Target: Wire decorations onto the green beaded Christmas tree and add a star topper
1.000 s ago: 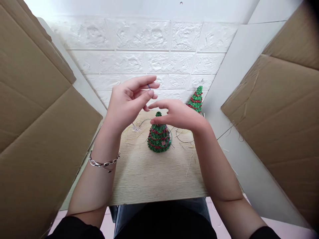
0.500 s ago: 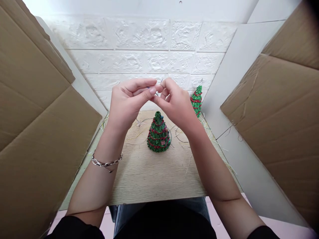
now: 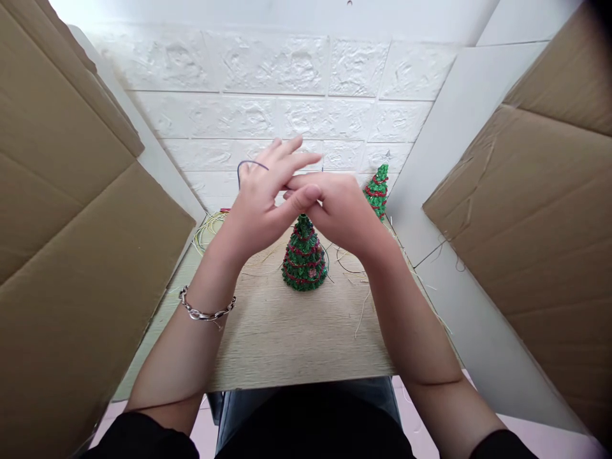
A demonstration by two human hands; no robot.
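Above the table my left hand point(image 3: 265, 197) has its fingers spread, its thumb reaching across onto my right hand. A thin dark blue cord point(image 3: 252, 162) arcs over the left hand's back. My right hand point(image 3: 335, 204) is closed, and a short dark piece of the cord shows just above it; its fingertips are mostly hidden behind the left thumb. Below the hands a green beaded Christmas tree point(image 3: 305, 261) with red garlands and small coloured ornaments stands upright on the wooden table point(image 3: 296, 344). Its top is partly covered by the hands.
A second green beaded tree point(image 3: 377, 191) with a star stands at the back right, partly behind my right hand. Coiled pale cords point(image 3: 206, 231) lie at the back left, loose strands point(image 3: 362, 315) on the right. Cardboard panels point(image 3: 530, 210) flank both sides; a white brick-patterned wall closes the back.
My left hand has gone from a pinch to spread fingers and turned, with its thumb now over the right hand. The cord's loop now shows above the left hand. Both trees stand unmoved.
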